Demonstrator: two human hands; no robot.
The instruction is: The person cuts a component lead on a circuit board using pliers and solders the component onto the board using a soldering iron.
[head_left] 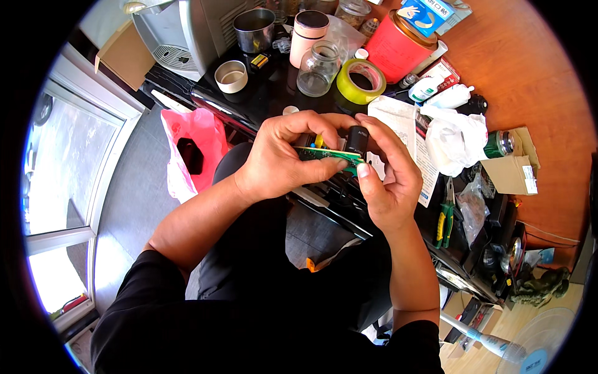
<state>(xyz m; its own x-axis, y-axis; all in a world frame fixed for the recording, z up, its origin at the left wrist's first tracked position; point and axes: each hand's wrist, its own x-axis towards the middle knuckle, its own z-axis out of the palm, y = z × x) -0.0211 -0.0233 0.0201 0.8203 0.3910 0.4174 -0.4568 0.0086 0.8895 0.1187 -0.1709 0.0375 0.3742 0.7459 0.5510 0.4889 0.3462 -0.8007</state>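
A green circuit board (330, 154) is held up edge-on between my two hands, above my lap and the near edge of the black desk. A black cylindrical capacitor (357, 139) stands up from its right end, and small yellow and blue parts show on its upper side. My left hand (289, 153) grips the board's left part, thumb along the near edge and fingers curled over the far side. At the right end my right hand (393, 177) pinches the board and capacitor, thumb tip at the board's corner. The fingers hide part of the board.
On the desk stand a glass jar (318, 68), yellow-green tape roll (361, 81), pink tumbler (308, 38), metal bowl (231, 76) and red canister (400, 47). To the right lie green-handled pliers (445, 218) and a white plastic bag (455, 140). A pink bag (208, 140) hangs at left.
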